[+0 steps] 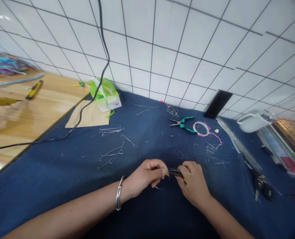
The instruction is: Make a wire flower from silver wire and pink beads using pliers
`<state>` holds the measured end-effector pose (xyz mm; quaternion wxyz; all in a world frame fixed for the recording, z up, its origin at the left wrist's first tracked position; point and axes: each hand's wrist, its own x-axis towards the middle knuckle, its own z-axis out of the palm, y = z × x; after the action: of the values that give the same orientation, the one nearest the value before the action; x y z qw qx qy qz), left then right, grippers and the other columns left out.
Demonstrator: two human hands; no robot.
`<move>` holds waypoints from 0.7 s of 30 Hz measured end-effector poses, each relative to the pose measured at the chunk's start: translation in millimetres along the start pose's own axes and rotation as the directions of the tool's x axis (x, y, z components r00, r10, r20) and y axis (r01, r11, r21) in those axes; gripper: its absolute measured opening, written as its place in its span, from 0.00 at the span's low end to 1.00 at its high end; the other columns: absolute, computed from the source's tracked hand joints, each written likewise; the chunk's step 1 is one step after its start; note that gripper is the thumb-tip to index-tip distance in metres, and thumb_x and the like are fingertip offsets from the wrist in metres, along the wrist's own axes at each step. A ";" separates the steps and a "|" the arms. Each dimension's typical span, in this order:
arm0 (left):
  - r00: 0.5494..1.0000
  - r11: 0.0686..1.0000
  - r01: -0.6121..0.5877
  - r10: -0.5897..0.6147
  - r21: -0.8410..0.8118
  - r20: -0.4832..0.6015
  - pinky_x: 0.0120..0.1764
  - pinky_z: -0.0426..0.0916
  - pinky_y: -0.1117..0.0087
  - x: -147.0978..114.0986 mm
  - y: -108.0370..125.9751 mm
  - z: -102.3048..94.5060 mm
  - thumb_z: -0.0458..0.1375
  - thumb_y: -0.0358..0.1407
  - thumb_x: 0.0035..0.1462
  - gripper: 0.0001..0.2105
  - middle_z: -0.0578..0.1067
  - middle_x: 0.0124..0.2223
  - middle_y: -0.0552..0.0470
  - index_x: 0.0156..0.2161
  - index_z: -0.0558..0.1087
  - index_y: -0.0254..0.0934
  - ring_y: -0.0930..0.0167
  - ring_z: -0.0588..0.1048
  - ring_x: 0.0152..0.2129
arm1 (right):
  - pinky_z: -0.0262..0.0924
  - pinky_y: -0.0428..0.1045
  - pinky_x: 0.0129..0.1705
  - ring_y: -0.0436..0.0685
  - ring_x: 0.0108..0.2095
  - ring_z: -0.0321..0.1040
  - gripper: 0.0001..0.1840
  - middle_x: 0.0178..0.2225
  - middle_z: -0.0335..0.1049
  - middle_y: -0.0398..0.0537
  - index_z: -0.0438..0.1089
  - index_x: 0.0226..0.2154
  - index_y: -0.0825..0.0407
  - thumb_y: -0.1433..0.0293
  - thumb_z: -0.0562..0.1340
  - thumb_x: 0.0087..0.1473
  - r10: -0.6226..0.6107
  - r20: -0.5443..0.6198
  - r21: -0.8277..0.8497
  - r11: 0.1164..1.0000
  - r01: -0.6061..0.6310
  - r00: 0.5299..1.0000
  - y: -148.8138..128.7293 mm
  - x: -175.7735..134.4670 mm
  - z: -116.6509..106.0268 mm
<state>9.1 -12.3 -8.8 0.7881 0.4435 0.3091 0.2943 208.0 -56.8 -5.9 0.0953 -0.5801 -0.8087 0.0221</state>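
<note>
At the front middle, my left hand [151, 174] pinches a thin wire [162, 188], with a small pink bit near its lower end. My right hand [193, 181] is wrapped round a pair of pliers [174, 172]; their handles are mostly hidden in the palm, with a bit of yellow showing. The plier jaws point left and meet the wire close to my left fingertips. Whether the jaws grip it is too small to tell. To the left lie several bent wire pieces [111, 155]. Beyond my hands lie teal-handled needle-nose pliers [182, 123].
A wire coil with pink thread [201, 129] and wire scraps [210, 148] lie right of the teal pliers. A bundle of straight wires [239, 144], keys [258, 187] and a white mug [253, 122] stand further right. A black cable [80, 114] crosses at left, over brown paper [92, 114].
</note>
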 end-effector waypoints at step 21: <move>0.969 0.957 0.219 -0.190 -0.189 0.160 0.15 0.43 0.77 0.4 -1.6 -3.1 0.57 0.33 0.50 0.06 0.65 0.19 0.57 0.27 0.68 0.31 0.82 0.58 0.10 | 0.48 0.51 0.37 0.54 0.35 0.56 0.05 0.32 0.60 0.47 0.66 0.32 0.51 0.69 0.56 0.52 -0.028 0.001 0.020 0.999 0.028 1.000 2.0 -1.9 7.2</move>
<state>7.3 -11.1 -11.6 0.8755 0.3453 0.2654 0.2095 209.2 -57.4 -13.5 0.1011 -0.5678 -0.8164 0.0291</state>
